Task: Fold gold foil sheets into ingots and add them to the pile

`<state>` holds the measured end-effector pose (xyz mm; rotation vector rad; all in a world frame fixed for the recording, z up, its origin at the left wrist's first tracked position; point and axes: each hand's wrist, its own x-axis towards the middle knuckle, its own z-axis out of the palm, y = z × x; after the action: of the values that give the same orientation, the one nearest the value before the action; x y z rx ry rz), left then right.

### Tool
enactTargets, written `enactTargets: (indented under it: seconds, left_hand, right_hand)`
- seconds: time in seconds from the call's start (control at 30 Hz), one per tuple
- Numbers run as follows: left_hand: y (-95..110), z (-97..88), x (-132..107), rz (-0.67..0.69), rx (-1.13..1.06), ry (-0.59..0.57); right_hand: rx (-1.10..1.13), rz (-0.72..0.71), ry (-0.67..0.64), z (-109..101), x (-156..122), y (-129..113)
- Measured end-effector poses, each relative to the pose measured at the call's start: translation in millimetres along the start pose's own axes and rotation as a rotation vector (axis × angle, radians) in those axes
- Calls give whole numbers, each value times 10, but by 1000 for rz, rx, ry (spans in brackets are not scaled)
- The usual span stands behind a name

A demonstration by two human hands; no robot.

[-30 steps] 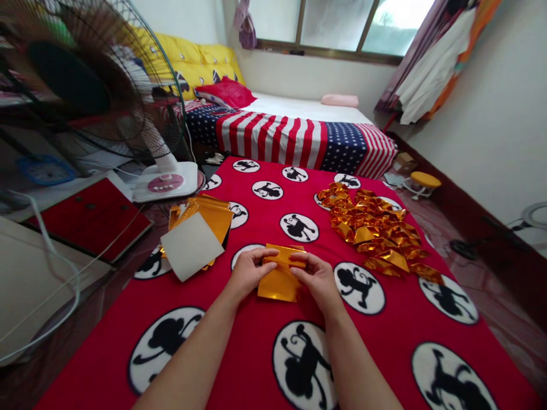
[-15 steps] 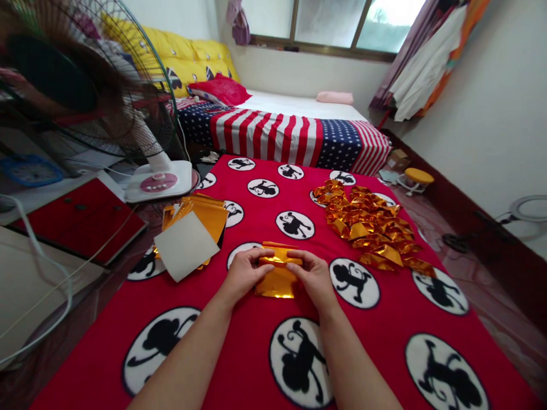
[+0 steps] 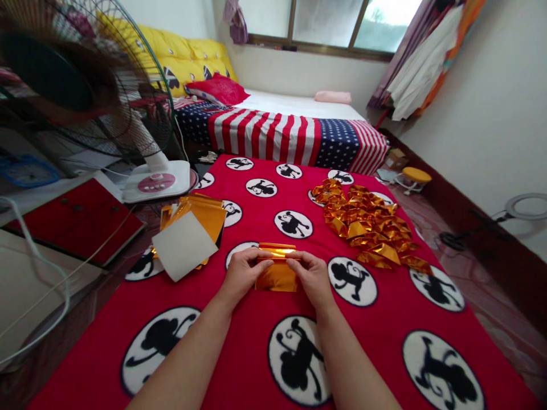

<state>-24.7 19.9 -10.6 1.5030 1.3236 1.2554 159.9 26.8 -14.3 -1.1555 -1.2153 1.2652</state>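
Note:
Between my two hands is a sheet of shiny gold foil paper (image 3: pixel 277 276), with a fold running across its upper part. My left hand (image 3: pixel 243 275) pinches the fold at its left end, thumb in front and fingers behind. At the right end my right hand (image 3: pixel 314 278) grips it the same way. A stack of gold paper (image 3: pixel 207 213) lies to the left, with a pale square sheet (image 3: pixel 185 246) turned at an angle on top. On the right side of the cloth sits a heap of folded gold foil pieces (image 3: pixel 367 225).
A red cloth (image 3: pixel 239 364) with black monkey figures in white circles covers the surface. An electric fan (image 3: pixel 164 179) stands at the left beside a red-topped box (image 3: pixel 81 219). Behind is a bed (image 3: pixel 273 136); a yellow stool (image 3: pixel 416 175) stands at the right.
The foil's fold has turned slightly, and its lower edge sits a little higher. Both hands keep their pinch at its ends. The whole view has shifted a little.

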Motion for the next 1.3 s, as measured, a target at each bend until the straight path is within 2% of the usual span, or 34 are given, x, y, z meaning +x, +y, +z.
enactTargets:
  seconds: [0.17, 0.4, 0.6, 1.03, 1.3]
  left_hand:
    - [25, 3, -3, 58, 21, 30]
    - [3, -10, -24, 66, -9, -2]
    - [15, -31, -27, 80, -10, -35]
    - [-117, 14, -32, -19, -109, -20]
    - [-38, 22, -27, -83, -113, 20]
  right_hand:
    - [24, -24, -13, -13, -2, 20]
    - [142, -28, -43, 6, 9, -52]
    - [178, 72, -88, -49, 7, -72]
    - [198, 68, -32, -49, 0, -43]
    - [171, 12, -4, -23, 7, -35]
